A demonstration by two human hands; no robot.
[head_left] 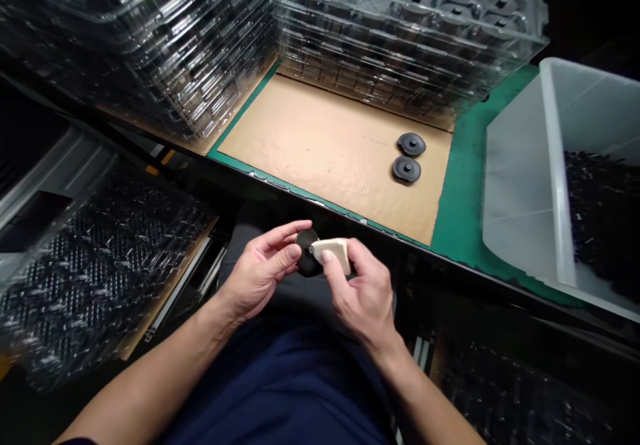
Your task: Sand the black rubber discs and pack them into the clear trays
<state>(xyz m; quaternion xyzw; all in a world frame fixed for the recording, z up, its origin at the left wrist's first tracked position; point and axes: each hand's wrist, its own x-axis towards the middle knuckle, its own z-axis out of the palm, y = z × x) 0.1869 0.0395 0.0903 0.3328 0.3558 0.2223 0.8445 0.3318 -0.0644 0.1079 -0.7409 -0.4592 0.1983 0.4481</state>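
Observation:
Over my lap, just short of the table edge, my left hand (263, 263) pinches a round black disc (306, 268) with a small raised hub at its centre. Between the thumb and fingers of my right hand (361, 285) is a flat, off-white pad (336, 253); whether it is cloth or foam I cannot tell. The pad's left end meets the disc close to the hub. Two similar black discs, a farther one (411, 144) and a nearer one (407, 170), lie hub-up on the brown cardboard sheet (320, 145).
Clear plastic trays stand stacked at the back (400, 38) and at the left (200, 52). On the green tabletop (463, 185), a translucent bin (553, 165) holds many small dark parts. More trays (110, 245) sit lower left.

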